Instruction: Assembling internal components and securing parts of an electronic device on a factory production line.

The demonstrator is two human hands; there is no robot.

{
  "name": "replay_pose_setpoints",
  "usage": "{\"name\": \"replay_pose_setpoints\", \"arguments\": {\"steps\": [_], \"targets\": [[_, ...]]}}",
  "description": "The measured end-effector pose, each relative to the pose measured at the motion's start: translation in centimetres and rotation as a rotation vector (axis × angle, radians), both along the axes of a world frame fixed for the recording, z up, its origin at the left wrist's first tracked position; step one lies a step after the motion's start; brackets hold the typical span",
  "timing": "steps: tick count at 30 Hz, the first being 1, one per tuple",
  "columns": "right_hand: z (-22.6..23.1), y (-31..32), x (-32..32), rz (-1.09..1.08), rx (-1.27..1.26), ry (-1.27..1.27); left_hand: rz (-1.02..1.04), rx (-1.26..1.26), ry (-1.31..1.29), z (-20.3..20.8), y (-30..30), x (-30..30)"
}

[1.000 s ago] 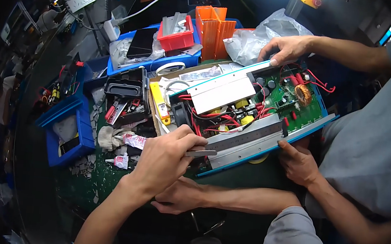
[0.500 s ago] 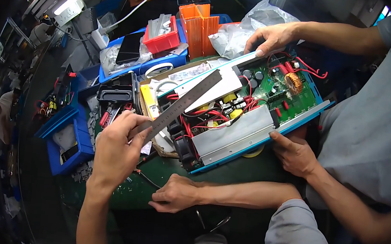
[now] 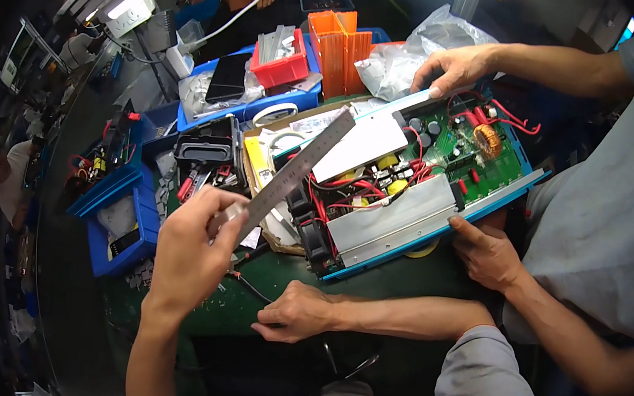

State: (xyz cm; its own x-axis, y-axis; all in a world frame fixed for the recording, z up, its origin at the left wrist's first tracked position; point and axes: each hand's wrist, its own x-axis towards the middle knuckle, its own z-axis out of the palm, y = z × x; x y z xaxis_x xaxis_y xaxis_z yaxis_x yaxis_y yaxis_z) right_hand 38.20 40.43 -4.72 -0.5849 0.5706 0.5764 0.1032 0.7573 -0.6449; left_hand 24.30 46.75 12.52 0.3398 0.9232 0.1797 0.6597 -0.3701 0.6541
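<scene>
My left hand (image 3: 195,251) is closed round the lower end of a steel ruler (image 3: 297,169), held up at a slant. The ruler's upper end overlaps the white panel of an opened electronic unit in the view. My right hand (image 3: 296,312) rests near the front of the green table, fingers curled, with nothing visible in them. The unit has a blue metal case (image 3: 421,240), a green circuit board (image 3: 457,155), red wires, a copper coil (image 3: 487,140) and black fans (image 3: 315,240). A co-worker's two hands (image 3: 454,69) hold its far and near sides.
Left of the unit stand a black tray (image 3: 206,151) and blue bins (image 3: 145,230). Farther back are a red bin (image 3: 280,70), orange dividers (image 3: 338,49) and a clear plastic bag (image 3: 433,48). A dark cable (image 3: 250,287) lies on the green table (image 3: 235,317).
The view has turned slightly left, so the scene sits farther right. Relative to the unit, the ruler in my left hand has shifted left and stands a little steeper. My right hand stays curled.
</scene>
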Motion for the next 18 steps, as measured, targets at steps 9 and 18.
{"name": "replay_pose_setpoints", "arguments": {"steps": [9, 18], "targets": [[-0.4, -0.5, 0.0, -0.006, -0.043, 0.013, 0.003, 0.027, 0.107, -0.9, 3.6, 2.9], [-0.4, -0.3, -0.2, -0.024, 0.027, 0.074, -0.005, 0.088, 0.128, 1.2, 3.5, 3.9]]}}
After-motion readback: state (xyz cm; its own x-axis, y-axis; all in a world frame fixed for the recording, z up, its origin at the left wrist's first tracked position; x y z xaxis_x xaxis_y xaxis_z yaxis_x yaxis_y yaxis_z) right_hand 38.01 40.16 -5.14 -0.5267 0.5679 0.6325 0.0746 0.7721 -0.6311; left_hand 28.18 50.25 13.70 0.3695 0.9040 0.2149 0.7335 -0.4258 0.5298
